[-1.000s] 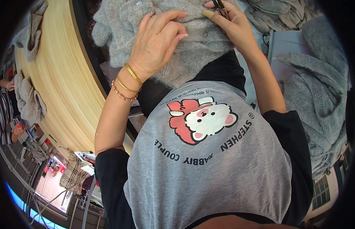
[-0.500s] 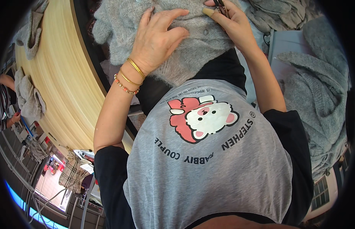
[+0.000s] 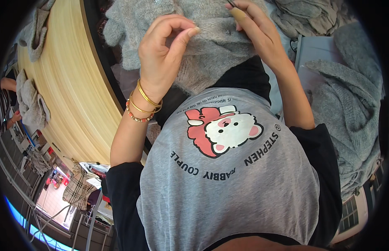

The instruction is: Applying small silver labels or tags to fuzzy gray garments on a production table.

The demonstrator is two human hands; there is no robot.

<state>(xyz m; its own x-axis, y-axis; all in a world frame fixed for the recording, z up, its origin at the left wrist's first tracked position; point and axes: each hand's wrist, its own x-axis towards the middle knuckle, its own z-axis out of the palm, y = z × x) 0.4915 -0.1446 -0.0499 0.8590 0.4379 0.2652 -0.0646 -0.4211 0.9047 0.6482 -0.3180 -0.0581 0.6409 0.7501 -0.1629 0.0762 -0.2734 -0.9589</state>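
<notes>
A fuzzy grey knitted garment [image 3: 211, 50] with small shiny beads lies across my lap. Over its left part, my left hand [image 3: 165, 50] is raised with thumb and forefinger pinched together. Whatever sits between those fingertips is too small to make out. My right hand [image 3: 261, 35] rests by the garment's right side, fingers curled round dark thread snips [image 3: 231, 3]. Only a short piece of the snips shows at the top edge. A yellow cover [image 3: 238, 15] sits on a finger of this hand.
A pale wooden table [image 3: 73, 83] curves along the left, with grey knit pieces [image 3: 33, 102] on its far side. Another person's arm [image 3: 9, 85] shows beyond it. More grey knitwear [image 3: 345, 113] is heaped at the right and at the top right [image 3: 305, 16].
My left hand has lifted off the knit and come nearer me, its spread fingers now pinched. The right hand has shifted slightly toward me, and less of the snips shows.
</notes>
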